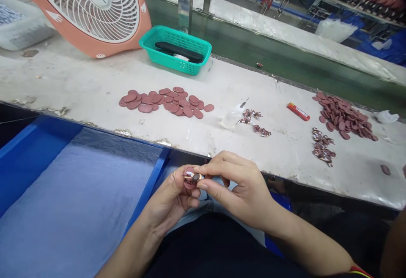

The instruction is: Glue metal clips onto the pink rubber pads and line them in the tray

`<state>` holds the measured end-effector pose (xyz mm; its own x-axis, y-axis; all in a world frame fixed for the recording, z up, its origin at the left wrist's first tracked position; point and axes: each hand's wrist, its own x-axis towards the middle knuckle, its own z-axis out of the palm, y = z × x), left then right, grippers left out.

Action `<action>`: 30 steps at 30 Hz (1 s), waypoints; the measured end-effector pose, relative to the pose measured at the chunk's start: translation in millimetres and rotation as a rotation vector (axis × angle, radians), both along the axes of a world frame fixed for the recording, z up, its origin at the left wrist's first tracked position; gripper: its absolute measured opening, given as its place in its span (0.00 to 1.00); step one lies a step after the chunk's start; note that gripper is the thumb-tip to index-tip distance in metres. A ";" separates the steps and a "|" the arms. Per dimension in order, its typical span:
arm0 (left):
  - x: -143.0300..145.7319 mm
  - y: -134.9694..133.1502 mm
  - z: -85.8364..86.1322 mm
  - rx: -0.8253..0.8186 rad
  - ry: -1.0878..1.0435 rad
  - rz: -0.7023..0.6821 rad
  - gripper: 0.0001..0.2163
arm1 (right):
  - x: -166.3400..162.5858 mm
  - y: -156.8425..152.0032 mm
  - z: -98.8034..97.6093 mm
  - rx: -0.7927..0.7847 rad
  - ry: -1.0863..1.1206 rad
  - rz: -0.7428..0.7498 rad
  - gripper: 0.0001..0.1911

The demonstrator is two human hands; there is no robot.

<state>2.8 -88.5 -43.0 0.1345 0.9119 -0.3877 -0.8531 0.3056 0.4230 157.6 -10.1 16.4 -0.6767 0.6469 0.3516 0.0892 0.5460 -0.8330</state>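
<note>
Far left on the table (pixel 79 83), spread flat: loose discs (pixel 165 100). Below the table edge, over the lap: left hand (pixel 173 202) pinched shut on a single pink disc (pixel 189 171), gripped from the left. Directly to the right, touching that same disc: right hand (pixel 241 189), fingertips closed on the shiny trim piece (pixel 196 178) against its face. Both equally near. Farther right: spare trims (pixel 322 147).

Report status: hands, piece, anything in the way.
Left hand and right hand both pinch pink disc. Shiny trim on it. Nothing blocking.
</note>
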 end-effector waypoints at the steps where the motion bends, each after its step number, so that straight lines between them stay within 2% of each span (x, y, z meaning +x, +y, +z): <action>1: -0.1 -0.1 0.0 -0.002 -0.003 0.006 0.16 | -0.8 0.0 -0.5 0.003 -0.003 -0.001 0.09; 18: 1.3 -0.4 -8.1 0.035 -0.037 -0.003 0.14 | -3.7 -0.6 -1.1 -0.031 0.013 -0.021 0.04; 22: -2.2 1.1 -10.9 0.025 0.026 -0.044 0.22 | -6.8 -0.7 -3.9 0.020 0.074 -0.056 0.05; 24: -4.2 1.0 -10.3 -0.047 0.137 0.049 0.25 | -9.5 -1.4 -9.5 0.137 0.082 -0.127 0.06; 28: -3.9 -2.8 -3.7 -0.113 0.495 0.503 0.16 | -18.2 -4.3 -26.6 0.511 0.054 -0.262 0.08; 30: -2.3 -4.8 0.1 -0.078 0.592 0.578 0.14 | -24.0 -5.4 -35.0 0.665 0.032 -0.253 0.11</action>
<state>0.4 -93.3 -42.9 -0.5930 0.7422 -0.3122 -0.5275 -0.0652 0.8471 133.6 -15.5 -18.6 -0.5167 0.4246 0.7435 0.2614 0.9051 -0.3352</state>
